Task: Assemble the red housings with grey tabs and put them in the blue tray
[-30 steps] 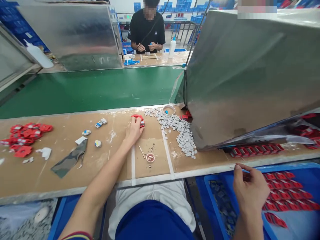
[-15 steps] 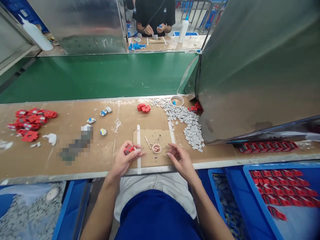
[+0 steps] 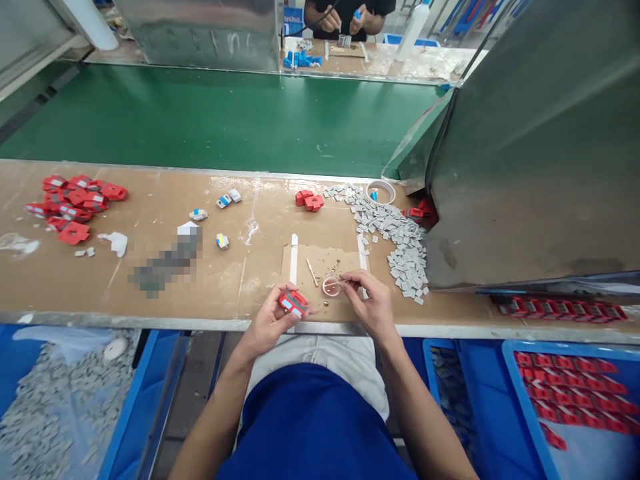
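My left hand (image 3: 265, 325) grips a red and grey plastic part (image 3: 294, 303) with light patches, looking like a toy car body, over the front edge of the bench. My right hand (image 3: 374, 308) pinches a thin stick (image 3: 344, 281) whose far end reaches over a small round cup (image 3: 331, 287) with reddish-brown contents. Both hands are close to the cup, one on each side. Under the cup lies a cardboard sheet (image 3: 327, 257) taped down at both sides. A short pale stick (image 3: 312, 272) rests on it, left of the cup.
Small grey plates (image 3: 400, 233) spread on the right beside a tape roll (image 3: 381, 193). Red parts (image 3: 75, 200) are heaped far left, a few more (image 3: 310, 201) behind the cardboard. A blue tray (image 3: 595, 447) holds rows of red parts. Across the green belt (image 3: 225, 120), a person works.
My right hand has closed on the thin stick at the cup. My left hand has turned the red part so more of it shows. The camera view has tilted down and shifted left.
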The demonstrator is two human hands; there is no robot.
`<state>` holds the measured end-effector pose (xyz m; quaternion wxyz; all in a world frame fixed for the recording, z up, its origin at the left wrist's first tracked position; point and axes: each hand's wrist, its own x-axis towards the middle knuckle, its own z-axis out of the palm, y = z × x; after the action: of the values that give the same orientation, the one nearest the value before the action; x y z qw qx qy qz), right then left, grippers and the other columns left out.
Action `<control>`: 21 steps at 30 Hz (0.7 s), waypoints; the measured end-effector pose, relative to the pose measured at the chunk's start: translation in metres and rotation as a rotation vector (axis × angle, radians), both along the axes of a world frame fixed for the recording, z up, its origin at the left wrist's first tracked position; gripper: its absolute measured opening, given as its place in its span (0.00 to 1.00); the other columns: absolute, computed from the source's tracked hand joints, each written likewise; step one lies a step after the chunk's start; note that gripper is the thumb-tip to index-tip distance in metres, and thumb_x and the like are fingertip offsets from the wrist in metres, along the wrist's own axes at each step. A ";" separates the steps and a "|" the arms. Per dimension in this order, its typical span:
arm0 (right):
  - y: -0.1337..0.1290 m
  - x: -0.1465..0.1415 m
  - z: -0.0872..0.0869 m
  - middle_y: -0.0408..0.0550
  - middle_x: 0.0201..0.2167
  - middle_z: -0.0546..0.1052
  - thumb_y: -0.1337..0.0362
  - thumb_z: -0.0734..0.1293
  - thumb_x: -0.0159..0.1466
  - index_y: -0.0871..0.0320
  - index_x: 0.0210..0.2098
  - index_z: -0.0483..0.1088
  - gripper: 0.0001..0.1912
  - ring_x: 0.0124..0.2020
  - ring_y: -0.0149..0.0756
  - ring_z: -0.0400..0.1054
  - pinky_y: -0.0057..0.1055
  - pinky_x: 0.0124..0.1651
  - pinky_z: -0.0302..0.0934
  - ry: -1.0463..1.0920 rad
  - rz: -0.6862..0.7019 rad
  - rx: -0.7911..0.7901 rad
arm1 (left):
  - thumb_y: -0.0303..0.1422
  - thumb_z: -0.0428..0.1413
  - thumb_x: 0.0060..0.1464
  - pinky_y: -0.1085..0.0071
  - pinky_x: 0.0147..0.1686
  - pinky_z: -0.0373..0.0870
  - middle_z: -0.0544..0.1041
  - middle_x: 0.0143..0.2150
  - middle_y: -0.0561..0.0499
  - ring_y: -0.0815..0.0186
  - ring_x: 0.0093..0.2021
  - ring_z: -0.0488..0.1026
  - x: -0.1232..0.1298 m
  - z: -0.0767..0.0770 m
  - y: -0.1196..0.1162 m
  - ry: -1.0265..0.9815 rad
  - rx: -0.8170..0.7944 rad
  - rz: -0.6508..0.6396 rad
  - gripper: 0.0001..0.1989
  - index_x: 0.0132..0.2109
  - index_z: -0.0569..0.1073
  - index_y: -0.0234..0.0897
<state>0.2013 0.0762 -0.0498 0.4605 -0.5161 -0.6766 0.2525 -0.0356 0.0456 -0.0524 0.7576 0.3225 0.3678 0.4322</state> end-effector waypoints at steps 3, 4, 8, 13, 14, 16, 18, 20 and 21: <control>0.002 -0.005 -0.004 0.47 0.34 0.80 0.66 0.68 0.70 0.55 0.43 0.78 0.06 0.32 0.36 0.73 0.33 0.36 0.70 0.011 -0.092 0.089 | 0.36 0.75 0.45 0.75 0.30 0.75 0.81 0.37 0.54 0.68 0.31 0.81 0.006 -0.008 0.005 0.090 0.019 -0.040 0.26 0.44 0.68 0.40; 0.002 -0.006 -0.005 0.48 0.34 0.81 0.66 0.68 0.70 0.55 0.42 0.77 0.05 0.33 0.37 0.74 0.33 0.36 0.71 0.015 -0.114 0.109 | 0.34 0.76 0.43 0.76 0.30 0.74 0.82 0.36 0.54 0.68 0.31 0.80 0.008 -0.009 0.006 0.120 0.037 -0.052 0.27 0.43 0.69 0.39; 0.000 -0.008 -0.013 0.49 0.35 0.83 0.64 0.68 0.70 0.54 0.37 0.77 0.05 0.36 0.39 0.78 0.35 0.38 0.73 0.061 -0.158 0.109 | 0.34 0.76 0.43 0.71 0.41 0.77 0.85 0.41 0.46 0.62 0.40 0.82 0.013 -0.013 0.012 0.232 0.175 -0.104 0.24 0.45 0.76 0.36; -0.008 -0.007 -0.021 0.49 0.34 0.84 0.61 0.71 0.68 0.54 0.35 0.76 0.06 0.37 0.40 0.80 0.36 0.40 0.74 0.225 -0.168 0.008 | 0.38 0.69 0.54 0.69 0.45 0.77 0.84 0.46 0.42 0.60 0.45 0.82 0.011 -0.016 0.014 0.380 0.297 -0.117 0.19 0.50 0.79 0.35; -0.010 -0.007 -0.022 0.49 0.34 0.84 0.60 0.72 0.68 0.54 0.35 0.76 0.07 0.38 0.40 0.80 0.36 0.41 0.74 0.257 -0.179 -0.019 | 0.38 0.68 0.55 0.68 0.46 0.77 0.84 0.46 0.42 0.59 0.45 0.82 0.010 -0.017 0.013 0.420 0.326 -0.109 0.18 0.50 0.79 0.35; -0.013 -0.006 -0.025 0.50 0.34 0.84 0.58 0.73 0.67 0.55 0.34 0.75 0.08 0.38 0.41 0.80 0.37 0.42 0.74 0.323 -0.213 -0.079 | 0.38 0.67 0.57 0.68 0.44 0.78 0.85 0.46 0.42 0.60 0.44 0.82 0.009 -0.018 0.010 0.498 0.382 -0.090 0.17 0.51 0.80 0.35; -0.013 -0.005 -0.027 0.50 0.33 0.84 0.55 0.74 0.66 0.55 0.33 0.75 0.11 0.37 0.41 0.80 0.37 0.40 0.73 0.403 -0.244 -0.127 | 0.38 0.66 0.58 0.69 0.42 0.78 0.85 0.46 0.41 0.60 0.42 0.82 0.009 -0.018 0.008 0.574 0.435 -0.071 0.16 0.50 0.80 0.35; -0.013 -0.004 -0.026 0.49 0.32 0.83 0.52 0.74 0.65 0.55 0.32 0.73 0.14 0.35 0.40 0.79 0.36 0.38 0.73 0.468 -0.257 -0.150 | 0.37 0.66 0.58 0.69 0.40 0.78 0.85 0.45 0.42 0.60 0.42 0.83 0.010 -0.019 0.005 0.641 0.485 -0.059 0.14 0.49 0.80 0.35; -0.013 -0.005 -0.024 0.49 0.31 0.83 0.51 0.74 0.65 0.54 0.31 0.72 0.15 0.34 0.40 0.79 0.35 0.37 0.72 0.496 -0.260 -0.150 | 0.37 0.65 0.58 0.69 0.40 0.78 0.85 0.45 0.42 0.60 0.42 0.83 0.011 -0.019 0.005 0.670 0.510 -0.053 0.14 0.48 0.80 0.35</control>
<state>0.1968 0.0628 -0.0742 0.6008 -0.5535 -0.4509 0.3595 -0.0249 0.0503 -0.0713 0.5031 0.6315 0.4666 0.3610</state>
